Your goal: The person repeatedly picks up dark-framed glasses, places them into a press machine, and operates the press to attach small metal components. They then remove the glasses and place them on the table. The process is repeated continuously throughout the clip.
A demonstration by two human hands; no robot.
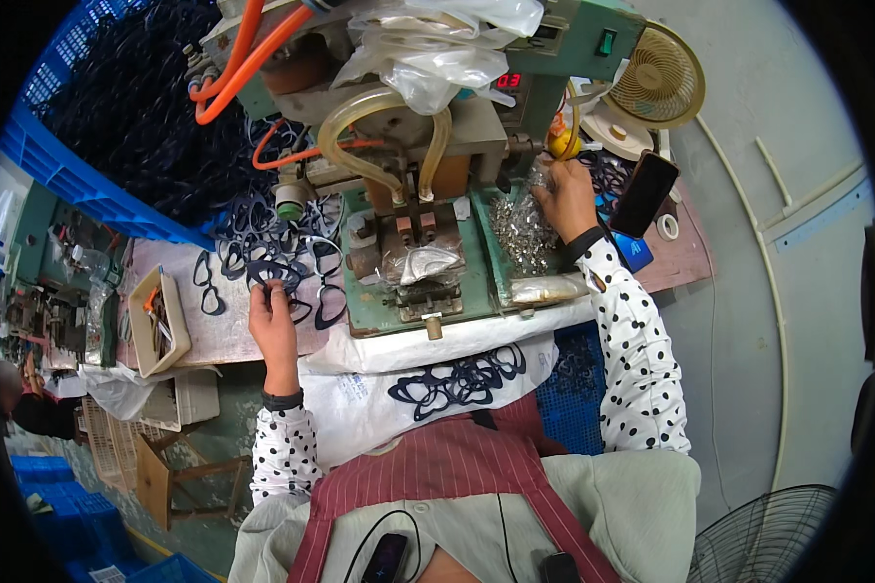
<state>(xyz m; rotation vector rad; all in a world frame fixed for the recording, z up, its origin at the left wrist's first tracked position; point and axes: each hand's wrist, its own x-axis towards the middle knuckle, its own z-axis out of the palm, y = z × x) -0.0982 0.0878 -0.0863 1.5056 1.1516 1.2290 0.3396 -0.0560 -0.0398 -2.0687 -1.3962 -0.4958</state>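
My left hand (274, 325) is at the near edge of a loose heap of dark blue eyeglass frames (253, 228), its fingertips closed on one eyeglass frame (268, 273). Over a green tray (488, 255), my right hand (568, 202) has its fingers bent together beside crumpled clear plastic; what they pinch is hidden. Small shiny metal parts (523, 238) fill that tray. Between my hands stands a green bench press (369, 311) with a metal fixture (423, 260) under two clear hoses (335, 126). More dark frames (457, 382) lie on white cloth at my lap.
A blue crate (97, 185) heaped with dark frames rises at the far left. Nearer stands a beige tool box (146, 335). Right of the tray are a phone (646, 194), a tape roll (668, 227) and a small fan (657, 76). Orange hoses (248, 68) hang above the press.
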